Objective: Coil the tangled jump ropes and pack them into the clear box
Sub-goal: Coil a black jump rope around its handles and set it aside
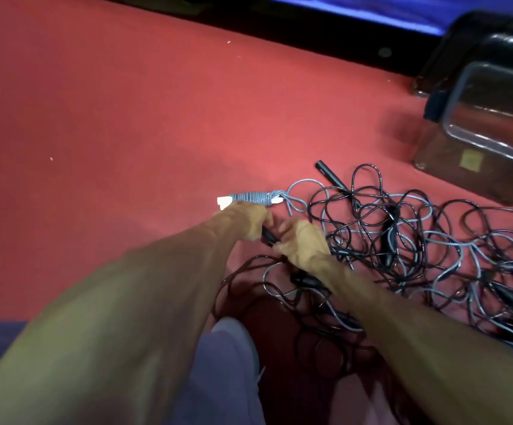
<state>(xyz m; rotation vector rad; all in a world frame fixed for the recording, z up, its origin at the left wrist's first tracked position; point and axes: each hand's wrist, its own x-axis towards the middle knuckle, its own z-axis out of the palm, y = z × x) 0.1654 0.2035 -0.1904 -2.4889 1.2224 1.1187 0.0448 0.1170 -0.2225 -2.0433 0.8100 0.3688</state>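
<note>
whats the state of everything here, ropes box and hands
grey rope: coiled round its white handles, on floor
tangle: black and grey ropes, knotted together
box: upright on floor, no ropes seen inside, lid unclear
black handle: held between both hands
left hand: grips black handle
right hand: grips same handle

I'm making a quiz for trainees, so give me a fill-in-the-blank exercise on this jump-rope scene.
1. The tangled pile of black and grey-blue jump ropes lies on a ____ carpet.
2. The coiled grey-blue jump rope has ____ handle ends.
3. The left hand and the right hand both grip a slim rope handle that is ____.
Missing words: red; white; black.
</note>
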